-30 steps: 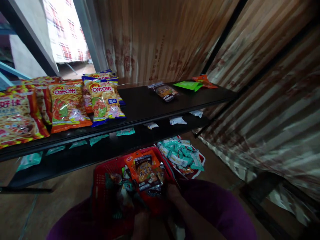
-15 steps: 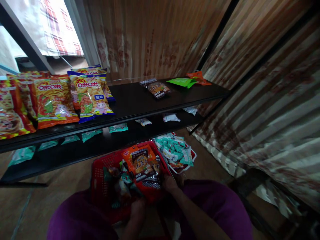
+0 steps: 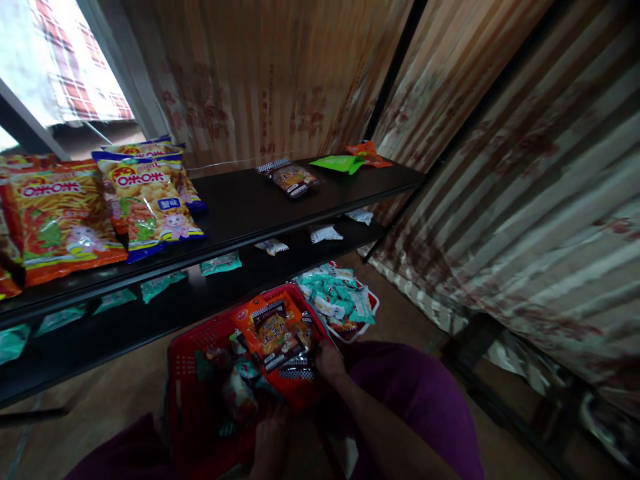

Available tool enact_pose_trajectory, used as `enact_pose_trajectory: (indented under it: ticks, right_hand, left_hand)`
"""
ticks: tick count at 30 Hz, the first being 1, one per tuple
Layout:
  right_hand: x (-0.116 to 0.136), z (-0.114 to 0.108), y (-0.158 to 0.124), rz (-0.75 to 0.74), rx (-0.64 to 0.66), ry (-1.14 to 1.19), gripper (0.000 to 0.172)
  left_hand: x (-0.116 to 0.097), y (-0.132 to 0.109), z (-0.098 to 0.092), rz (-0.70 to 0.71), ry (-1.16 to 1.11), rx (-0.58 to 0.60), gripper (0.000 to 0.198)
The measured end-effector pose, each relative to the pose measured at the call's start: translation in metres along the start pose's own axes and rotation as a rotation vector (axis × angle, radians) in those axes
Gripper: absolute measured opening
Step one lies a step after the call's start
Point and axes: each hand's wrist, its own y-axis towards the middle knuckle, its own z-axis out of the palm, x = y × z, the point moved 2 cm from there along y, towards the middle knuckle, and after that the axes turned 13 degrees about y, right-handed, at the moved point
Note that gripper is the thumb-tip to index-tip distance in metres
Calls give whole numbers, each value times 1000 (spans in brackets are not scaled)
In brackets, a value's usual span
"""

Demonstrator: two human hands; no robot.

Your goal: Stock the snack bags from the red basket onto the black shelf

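A red plastic basket (image 3: 186, 347) sits between my knees, holding several snack bags. On top in it lie an orange bag (image 3: 245, 319) and a dark potato-chip packet (image 3: 274, 337) with a checkered edge. Smaller teal and white packets (image 3: 241, 393) lie in the shadowed left part. My right hand (image 3: 330, 361) is closed around the basket's right rim, beside the chip packet. At the near rim is my left hand (image 3: 271, 433), its fingers bent over the edge in deep shade. Against the basket's far right side stands a second basket (image 3: 373, 313) heaped with teal packets (image 3: 335, 293).
A black two-level shelf (image 3: 230, 200) runs ahead. Noodle-snack bags (image 3: 150, 200) stand upper left; a brown chip packet (image 3: 290, 179), a green bag (image 3: 337, 164) and an orange packet (image 3: 369, 155) lie farther right. Small packets (image 3: 221, 263) line the lower level. Curtains (image 3: 500, 200) hang behind and right.
The view has turned right, so the shelf and baskets sit farther left in the picture. Both hands stay at the red basket's rim; its contents look about the same.
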Motion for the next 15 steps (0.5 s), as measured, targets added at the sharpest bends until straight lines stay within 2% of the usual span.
enact_pose_trajectory:
  ticks: [5,11,13,15]
  right_hand:
    - [6,-11,13,17,-73,119,32]
    - [9,-35,35,-36,-347,144,35]
    - [5,-37,44,4,-334,144,37]
    - [-1,-35,55,70,-234,182,40]
  left_hand:
    - [-2,4,-2,-11,-13,50,56]
    - [-3,13,-1,9,29,117,57]
    - [-2,19,4,-1,40,138,54]
    - [-1,24,9,-16,50,140,50]
